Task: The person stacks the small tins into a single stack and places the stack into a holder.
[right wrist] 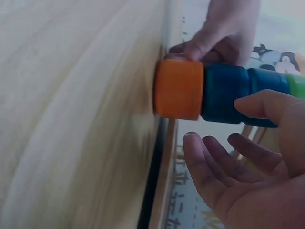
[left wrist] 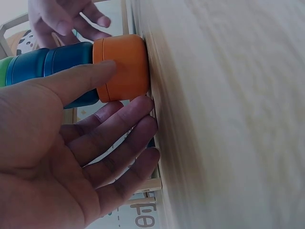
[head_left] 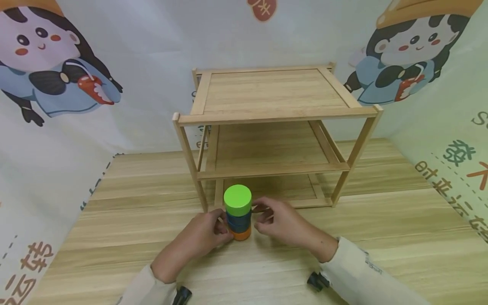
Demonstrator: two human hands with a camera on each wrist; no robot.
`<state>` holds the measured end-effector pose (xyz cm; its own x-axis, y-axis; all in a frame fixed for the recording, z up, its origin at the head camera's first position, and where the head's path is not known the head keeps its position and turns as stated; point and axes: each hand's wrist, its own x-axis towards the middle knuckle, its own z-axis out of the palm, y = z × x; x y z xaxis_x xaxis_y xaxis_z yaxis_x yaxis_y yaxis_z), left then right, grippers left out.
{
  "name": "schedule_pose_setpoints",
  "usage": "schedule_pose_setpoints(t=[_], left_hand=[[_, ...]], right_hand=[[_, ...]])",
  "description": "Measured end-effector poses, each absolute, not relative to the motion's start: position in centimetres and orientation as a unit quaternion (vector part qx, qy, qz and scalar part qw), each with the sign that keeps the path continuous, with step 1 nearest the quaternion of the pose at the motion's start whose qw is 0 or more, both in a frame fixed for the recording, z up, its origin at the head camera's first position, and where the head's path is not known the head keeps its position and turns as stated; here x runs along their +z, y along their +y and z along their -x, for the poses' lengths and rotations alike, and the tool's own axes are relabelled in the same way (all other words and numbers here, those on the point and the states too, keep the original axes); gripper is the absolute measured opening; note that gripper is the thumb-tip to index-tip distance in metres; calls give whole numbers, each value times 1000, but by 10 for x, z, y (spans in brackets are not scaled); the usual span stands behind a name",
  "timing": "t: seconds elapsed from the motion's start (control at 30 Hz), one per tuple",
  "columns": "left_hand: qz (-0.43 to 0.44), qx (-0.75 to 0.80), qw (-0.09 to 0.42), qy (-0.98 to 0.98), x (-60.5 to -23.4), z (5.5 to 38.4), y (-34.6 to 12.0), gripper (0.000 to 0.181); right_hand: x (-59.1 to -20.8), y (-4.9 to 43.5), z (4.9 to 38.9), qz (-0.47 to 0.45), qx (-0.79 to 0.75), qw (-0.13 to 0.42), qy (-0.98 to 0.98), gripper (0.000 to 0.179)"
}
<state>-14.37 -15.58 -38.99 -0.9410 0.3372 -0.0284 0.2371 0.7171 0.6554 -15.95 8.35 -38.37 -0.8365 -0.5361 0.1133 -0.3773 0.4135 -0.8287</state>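
A stack of round pieces stands upright on the table in the head view. Its top is a bright green cylinder point(head_left: 238, 199), below which come two dark blue cylinders point(head_left: 239, 222). At the bottom, on the table, sits an orange cylinder point(left wrist: 125, 62). My left hand point(head_left: 207, 231) pinches this orange piece, thumb on its near side and index finger along its other side. To the right of the stack is my right hand point(head_left: 280, 222), fingers spread and loosely bent. Its thumb point(right wrist: 259, 106) overlaps the blue pieces in the right wrist view; contact there is unclear.
A wooden three-tier rack point(head_left: 267, 114) stands just behind the stack, its front legs point(head_left: 201, 195) close to my hands. Underneath is a wood-grain table point(head_left: 133, 203). A white printed cloth point(head_left: 160, 38) hangs behind and at both sides.
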Motion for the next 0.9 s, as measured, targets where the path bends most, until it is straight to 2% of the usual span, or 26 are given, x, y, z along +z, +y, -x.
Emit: schedule_pose_setpoints(t=[0.17, 0.3, 0.9], left_hand=[[-156, 340, 68, 925, -389, 145, -155, 27], [-159, 341, 60, 925, -389, 147, -155, 26], [-166, 375, 58, 910, -396, 149, -157, 24]], right_hand=[[-388, 79, 162, 277, -475, 105, 829, 53], [-391, 75, 164, 278, -475, 100, 829, 58], [-399, 65, 164, 270, -463, 127, 834, 62]])
